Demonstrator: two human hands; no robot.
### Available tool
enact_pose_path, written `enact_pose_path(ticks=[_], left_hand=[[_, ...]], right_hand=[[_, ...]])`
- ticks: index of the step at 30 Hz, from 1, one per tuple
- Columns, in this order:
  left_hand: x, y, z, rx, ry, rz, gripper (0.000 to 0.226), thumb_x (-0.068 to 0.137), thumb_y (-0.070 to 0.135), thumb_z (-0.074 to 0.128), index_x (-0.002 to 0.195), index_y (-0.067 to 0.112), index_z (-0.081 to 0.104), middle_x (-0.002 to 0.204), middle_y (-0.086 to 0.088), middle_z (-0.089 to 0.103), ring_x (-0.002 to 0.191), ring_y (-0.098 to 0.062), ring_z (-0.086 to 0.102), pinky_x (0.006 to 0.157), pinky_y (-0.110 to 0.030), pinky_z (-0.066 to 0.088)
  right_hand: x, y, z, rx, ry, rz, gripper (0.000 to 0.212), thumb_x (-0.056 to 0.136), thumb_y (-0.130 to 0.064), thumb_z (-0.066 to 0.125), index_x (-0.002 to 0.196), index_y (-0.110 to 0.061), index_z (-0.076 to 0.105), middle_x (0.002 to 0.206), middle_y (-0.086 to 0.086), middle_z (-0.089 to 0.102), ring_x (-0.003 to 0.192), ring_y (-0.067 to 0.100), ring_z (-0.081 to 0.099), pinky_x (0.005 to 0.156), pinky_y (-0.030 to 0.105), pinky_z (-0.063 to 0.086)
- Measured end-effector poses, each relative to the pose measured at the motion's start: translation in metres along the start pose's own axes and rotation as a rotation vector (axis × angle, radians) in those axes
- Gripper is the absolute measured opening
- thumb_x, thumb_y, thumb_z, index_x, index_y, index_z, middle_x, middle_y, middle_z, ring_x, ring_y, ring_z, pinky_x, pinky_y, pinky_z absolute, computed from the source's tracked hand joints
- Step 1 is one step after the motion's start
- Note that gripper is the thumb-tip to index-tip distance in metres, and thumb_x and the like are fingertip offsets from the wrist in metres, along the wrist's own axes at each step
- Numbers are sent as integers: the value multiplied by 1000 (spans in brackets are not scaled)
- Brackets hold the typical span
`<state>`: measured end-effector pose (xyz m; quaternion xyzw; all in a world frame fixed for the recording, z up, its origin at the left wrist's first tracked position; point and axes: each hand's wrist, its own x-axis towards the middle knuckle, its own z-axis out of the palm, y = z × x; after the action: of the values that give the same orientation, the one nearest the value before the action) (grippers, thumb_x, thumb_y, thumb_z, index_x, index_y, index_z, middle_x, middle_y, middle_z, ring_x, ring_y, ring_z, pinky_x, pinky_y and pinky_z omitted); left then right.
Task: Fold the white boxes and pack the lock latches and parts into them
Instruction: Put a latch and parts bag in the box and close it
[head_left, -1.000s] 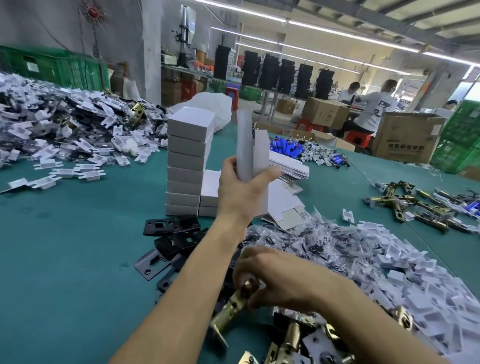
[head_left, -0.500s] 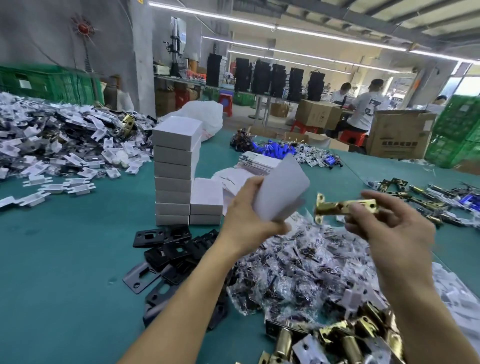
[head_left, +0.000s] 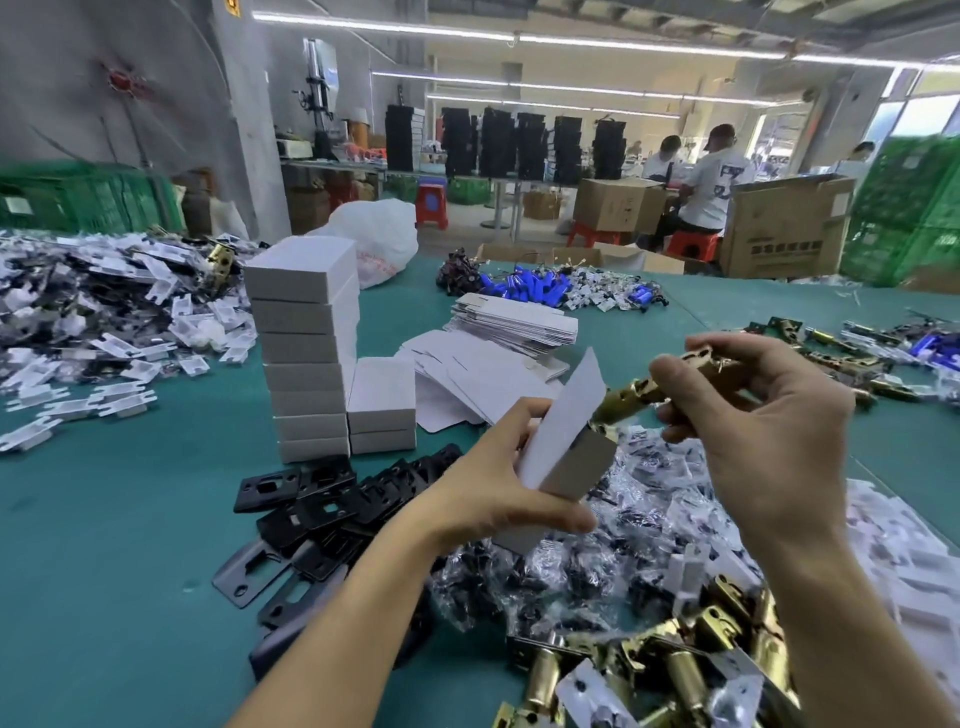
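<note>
Left hand: fingers and thumb curled round a folded white box, gripping it at the lower half, thumb along the near side. The box is tilted with its open end up and to the right, flap standing up above the mouth.

Right hand: thumb and fingertips pinch the far end of a brass latch, other fingers loosely curled. The latch is slanted down-left, its lower end at the box mouth, touching the flap. Can't tell how far in it is; the flap hides the tip.

Both hands are held up off the table, above the pile of bagged screws.

Around them:
- Tall stack of finished boxes left of the hands, upright, with a short stack touching its right side.
- Flat box blanks stacked behind the hands, loose blanks fanned out in front of that stack.
- Black strike plates heaped just below the stacks, under the left forearm.
- Brass latch pile at the near edge, under the right forearm, touching the screw bags.
- White plastic parts spread over the far left; another drift of white parts on the right.
- More latches on the right, well apart from the hands.

Open room: bare green surface in the near left, between the plastic parts and the black plates. There is a narrower bare strip right of the blanks, running toward the blue parts.
</note>
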<state>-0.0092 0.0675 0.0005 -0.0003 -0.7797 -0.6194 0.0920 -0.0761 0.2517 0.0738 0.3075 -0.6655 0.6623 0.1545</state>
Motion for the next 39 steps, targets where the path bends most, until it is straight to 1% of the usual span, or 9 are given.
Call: enact_pose_path(ticks=[8,13,15,18,22,26,30,34,39], left_hand=[[-1,4,8,-8,-34,-9,85,66,29,86,138,41,44,121,2,60,94,-3,65,73,-20,55],[-1,8,12,-16,-27,33,83,70,15,69,144,39,43,127,-9,58,86,-24,61,76,-54,58],[-1,7,14,-24,-33,35,81,69,11,66,143,36,43,119,-12,58,78,-17,60,68,-46,59],[0,4,16,60,-41,58,82,67,17,70,141,39,41,111,-5,56,72,-3,59,59,-23,52],[2,0,19,86,-17,82,90,60,39,88,136,51,42,120,17,56,99,-3,62,71,-18,55],[4,-2,21,37,-1,53,81,62,32,86,132,46,48,120,2,56,95,-18,65,68,-40,62],[4,-1,22,-41,-11,35,73,69,11,75,132,37,49,115,-11,55,77,-18,66,64,-53,61],[2,4,18,-229,39,57,63,58,22,75,117,20,53,108,-15,54,73,-16,67,62,-30,59],[2,7,11,-556,201,168,50,58,28,75,107,19,68,90,-5,71,81,-27,71,69,-53,60]], right_hand=[[-2,-10,-2,-17,-122,3,39,66,-42,77,98,-20,71,73,2,75,55,19,70,47,27,55],[-2,-9,1,-91,-303,61,29,65,-53,70,86,-33,73,70,-5,75,46,8,60,45,22,50],[-1,-8,0,-82,-322,80,28,66,-51,69,84,-31,74,72,-6,76,53,1,64,52,17,53],[1,-4,-2,-91,-302,133,34,65,-52,71,84,-23,76,74,-4,76,69,12,73,71,37,62],[3,-3,-4,-156,-309,165,36,63,-58,71,81,-28,78,74,-7,76,73,15,73,77,49,59],[3,0,-1,-269,-405,146,2,74,-37,77,73,-38,77,69,-10,70,61,-3,59,62,33,49],[1,-2,1,-302,-435,169,37,65,-70,56,73,-40,77,67,11,54,57,8,44,61,40,40],[0,3,-6,-262,-257,134,8,90,-37,65,91,-41,72,61,-6,61,57,19,53,59,45,48],[15,30,-24,-514,-248,318,17,97,-17,56,90,-24,70,68,0,67,57,16,63,55,38,51]])
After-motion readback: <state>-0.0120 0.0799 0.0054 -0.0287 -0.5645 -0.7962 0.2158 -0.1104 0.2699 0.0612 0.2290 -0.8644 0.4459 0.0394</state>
